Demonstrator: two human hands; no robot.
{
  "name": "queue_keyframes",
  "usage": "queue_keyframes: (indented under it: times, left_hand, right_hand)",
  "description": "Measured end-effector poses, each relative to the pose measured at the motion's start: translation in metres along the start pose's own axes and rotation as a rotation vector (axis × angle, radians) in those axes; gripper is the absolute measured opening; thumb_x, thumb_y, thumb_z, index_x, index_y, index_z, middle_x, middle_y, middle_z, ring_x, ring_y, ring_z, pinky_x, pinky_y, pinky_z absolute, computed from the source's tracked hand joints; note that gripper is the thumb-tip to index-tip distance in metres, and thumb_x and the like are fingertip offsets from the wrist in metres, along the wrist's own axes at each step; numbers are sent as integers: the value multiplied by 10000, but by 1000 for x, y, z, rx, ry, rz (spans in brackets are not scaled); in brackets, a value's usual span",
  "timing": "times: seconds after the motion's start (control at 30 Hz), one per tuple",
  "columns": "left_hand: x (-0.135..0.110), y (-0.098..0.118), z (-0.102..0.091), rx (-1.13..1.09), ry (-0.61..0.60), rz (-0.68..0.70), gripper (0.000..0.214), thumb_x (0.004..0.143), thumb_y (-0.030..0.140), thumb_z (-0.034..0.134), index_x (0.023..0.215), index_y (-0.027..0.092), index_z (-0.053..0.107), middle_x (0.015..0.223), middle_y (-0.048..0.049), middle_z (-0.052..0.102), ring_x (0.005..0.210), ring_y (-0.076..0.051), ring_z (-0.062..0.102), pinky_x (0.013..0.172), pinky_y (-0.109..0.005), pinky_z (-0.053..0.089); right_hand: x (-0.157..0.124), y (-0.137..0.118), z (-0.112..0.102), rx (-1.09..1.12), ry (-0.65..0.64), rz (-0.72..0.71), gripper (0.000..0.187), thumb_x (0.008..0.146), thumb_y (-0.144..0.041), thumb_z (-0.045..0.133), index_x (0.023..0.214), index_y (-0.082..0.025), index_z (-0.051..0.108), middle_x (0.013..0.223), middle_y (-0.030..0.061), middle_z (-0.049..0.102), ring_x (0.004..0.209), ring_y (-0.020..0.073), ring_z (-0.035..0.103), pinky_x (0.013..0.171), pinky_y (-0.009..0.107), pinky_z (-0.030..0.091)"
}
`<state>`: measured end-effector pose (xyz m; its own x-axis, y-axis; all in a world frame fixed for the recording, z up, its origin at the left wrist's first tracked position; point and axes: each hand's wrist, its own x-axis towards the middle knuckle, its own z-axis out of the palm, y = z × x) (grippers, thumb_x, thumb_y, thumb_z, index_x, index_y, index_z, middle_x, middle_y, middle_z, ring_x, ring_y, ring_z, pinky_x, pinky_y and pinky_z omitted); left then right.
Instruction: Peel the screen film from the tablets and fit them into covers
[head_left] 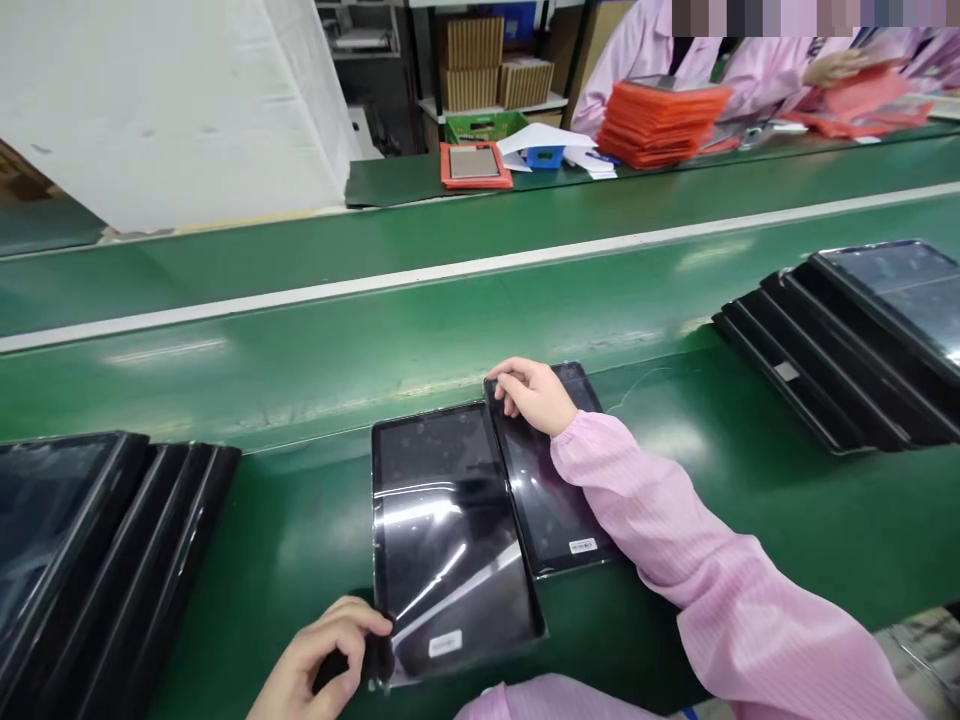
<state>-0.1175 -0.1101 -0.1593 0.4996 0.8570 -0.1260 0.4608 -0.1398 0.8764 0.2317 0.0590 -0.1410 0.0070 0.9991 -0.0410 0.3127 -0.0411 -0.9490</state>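
Two dark, glossy tablets in clear film lie side by side on the green work surface. The left tablet (450, 540) slightly overlaps the right tablet (555, 500) along their shared edge. Each bears a small white label near its lower edge. My left hand (322, 655) is at the left tablet's lower left corner, index fingertip against the edge, thumb spread away from it, holding nothing. Over the top left corner of the right tablet, my right hand (532, 392) has its fingers curled together; whatever may be between them is hidden. My right forearm covers part of that tablet's right side.
Leaning stacks of wrapped tablets stand at left (112, 560) and right (847, 350). Behind a raised green ledge (420, 300) lie a stack of orange-red pouches (660, 120) and a pouch with a device (474, 165). People in pink sleeves work across. A white block (187, 100) stands far left.
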Motion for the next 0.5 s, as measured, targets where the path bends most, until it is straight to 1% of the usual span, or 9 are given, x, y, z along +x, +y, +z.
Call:
queue_keyframes:
  times: [0.07,0.1,0.13,0.17,0.23,0.3,0.33,0.43,0.5]
  left_hand:
    - [1,5,6,218,38,98,180,853,357,607,712,253,647,961,-50,746,936,-237,689,788,-338,586]
    - [2,8,10,361,54,163,149,814,416,670,785,270,685,998,-55,743,945,-254,686,789,-357,585]
    - [3,11,16,508,69,235,216,760,477,724,871,292,712,1044,-62,738,955,-277,682,787,-385,582]
    - [4,14,21,643,83,296,331,708,526,758,959,312,723,1093,-69,729,965,-302,677,785,-415,578]
    - [7,19,30,829,93,361,472,680,541,770,1102,339,705,1174,-74,707,981,-327,665,782,-451,567]
    - [11,25,35,884,76,386,479,710,469,763,1163,334,685,1219,-67,688,1022,-315,650,805,-434,563]
    - [14,27,34,874,66,400,448,724,445,760,1149,322,690,1221,-63,687,1038,-302,645,815,-409,565]
    - [22,32,26,776,43,440,193,792,425,726,936,297,723,1095,-32,726,977,-233,667,774,-302,570]
    - [24,34,19,684,63,409,133,854,406,671,821,281,702,964,-9,740,874,-186,686,737,-250,564]
  right_hand:
    - [-2,0,3,7,-53,64,158,851,-105,487,866,-154,637,605,-23,618,393,79,543,366,180,451]
    - [-3,0,4,9,-70,87,154,846,-92,495,861,-156,635,589,-29,612,385,77,542,355,172,447]
    - [-3,0,5,13,-78,103,153,848,-82,500,864,-157,633,583,-33,609,386,73,544,355,164,447]
    - [-3,0,5,17,-80,112,154,856,-77,500,876,-160,628,588,-37,606,393,69,547,360,155,450]
    - [-3,-1,5,30,-81,121,155,876,-75,497,902,-166,619,602,-45,596,403,61,546,370,147,453]
    - [-2,-2,3,39,-89,127,148,890,-80,498,917,-169,614,607,-49,589,404,62,542,374,153,458]
    - [-2,-2,2,41,-96,128,146,894,-83,500,922,-169,614,611,-49,590,405,65,542,376,160,461]
    - [-1,-1,2,33,-115,127,156,897,-80,490,926,-167,617,621,-42,597,414,73,548,383,173,464]
    - [0,0,3,21,-124,124,169,896,-76,479,922,-165,620,626,-39,598,419,75,551,386,178,460]
